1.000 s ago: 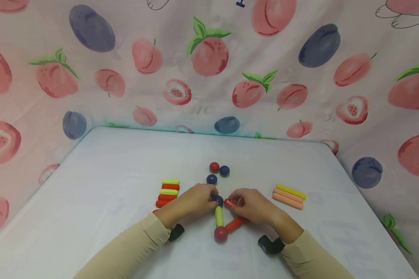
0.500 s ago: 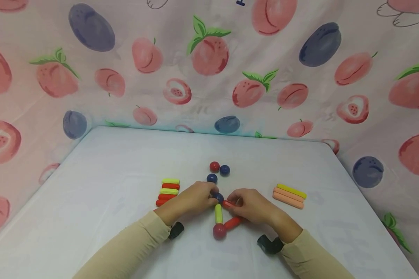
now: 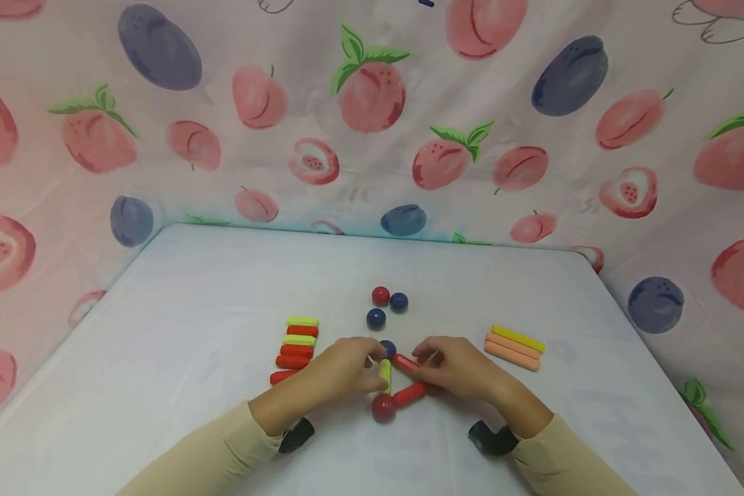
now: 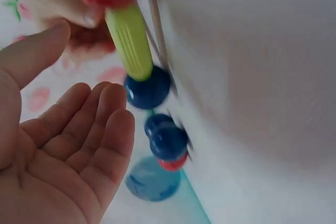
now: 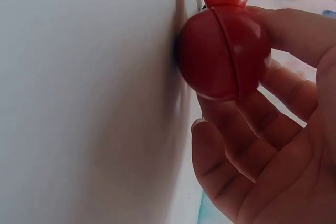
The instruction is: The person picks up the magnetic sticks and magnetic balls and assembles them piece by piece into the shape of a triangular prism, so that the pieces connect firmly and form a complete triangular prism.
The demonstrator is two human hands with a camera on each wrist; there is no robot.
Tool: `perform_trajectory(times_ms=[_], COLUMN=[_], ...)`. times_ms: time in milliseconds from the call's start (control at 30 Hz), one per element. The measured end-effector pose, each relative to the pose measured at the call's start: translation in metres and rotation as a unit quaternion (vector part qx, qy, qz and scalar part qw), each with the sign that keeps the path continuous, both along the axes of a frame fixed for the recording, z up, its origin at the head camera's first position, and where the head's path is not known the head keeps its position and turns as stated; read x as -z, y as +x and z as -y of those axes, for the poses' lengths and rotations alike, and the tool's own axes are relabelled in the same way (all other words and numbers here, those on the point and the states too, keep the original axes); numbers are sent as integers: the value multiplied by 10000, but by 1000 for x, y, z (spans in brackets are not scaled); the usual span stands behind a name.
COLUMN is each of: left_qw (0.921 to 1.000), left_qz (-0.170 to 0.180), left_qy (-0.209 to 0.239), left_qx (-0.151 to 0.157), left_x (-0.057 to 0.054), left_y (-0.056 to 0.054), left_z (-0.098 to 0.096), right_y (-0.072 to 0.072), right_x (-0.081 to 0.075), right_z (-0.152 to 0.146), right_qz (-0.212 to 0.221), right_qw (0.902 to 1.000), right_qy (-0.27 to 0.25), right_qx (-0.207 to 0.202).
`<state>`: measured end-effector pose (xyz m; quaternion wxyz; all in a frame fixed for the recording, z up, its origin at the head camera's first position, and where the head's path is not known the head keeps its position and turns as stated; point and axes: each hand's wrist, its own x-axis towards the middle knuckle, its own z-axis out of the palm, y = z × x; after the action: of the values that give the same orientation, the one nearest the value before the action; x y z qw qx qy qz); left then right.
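Note:
Ball-and-rod building pieces form a closed shape between the hands. A yellow-green rod (image 3: 384,377) joins a front red ball (image 3: 384,408) to a blue ball (image 3: 390,349). One red rod (image 3: 409,395) runs from the front ball to another red ball (image 5: 226,53), hidden under the right hand in the head view. The right hand (image 3: 455,366) pinches a second red rod (image 3: 406,364), whose far end meets the blue ball. Beside the yellow-green rod, the left hand (image 3: 346,368) is spread with nothing in its grasp, palm showing in the left wrist view.
Behind the shape lie a loose red ball (image 3: 381,296) and two blue balls (image 3: 376,318). Several short red and yellow-green rods (image 3: 296,350) are lined up at left. Longer peach rods (image 3: 512,355) and a yellow rod (image 3: 518,339) lie at right. Fruit-print cloth (image 3: 372,172) hangs behind the white table.
The left hand has let go of the blue ball and drawn back slightly. The right hand's red rod has closed its gap to the blue ball.

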<state>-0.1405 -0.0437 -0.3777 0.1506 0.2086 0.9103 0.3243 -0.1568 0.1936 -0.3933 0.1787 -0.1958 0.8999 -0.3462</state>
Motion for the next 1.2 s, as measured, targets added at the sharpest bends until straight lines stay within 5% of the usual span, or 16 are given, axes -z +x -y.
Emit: perform_trajectory(times_ms=[267, 600, 1200], left_qw=[9984, 9985, 9989], left_qz=[-136, -341, -309], left_qy=[-234, -178, -153], left_qx=[489, 398, 316], left_x=[1, 10, 5], left_y=[19, 15, 17], left_z=[-4, 6, 29], right_y=[6, 9, 13], right_x=[-3, -2, 0], right_z=[-12, -14, 5], right_qz=[103, 216, 212], right_qw=[9999, 9996, 9995], right_qy=[-29, -196, -171], right_qx=[12, -14, -178])
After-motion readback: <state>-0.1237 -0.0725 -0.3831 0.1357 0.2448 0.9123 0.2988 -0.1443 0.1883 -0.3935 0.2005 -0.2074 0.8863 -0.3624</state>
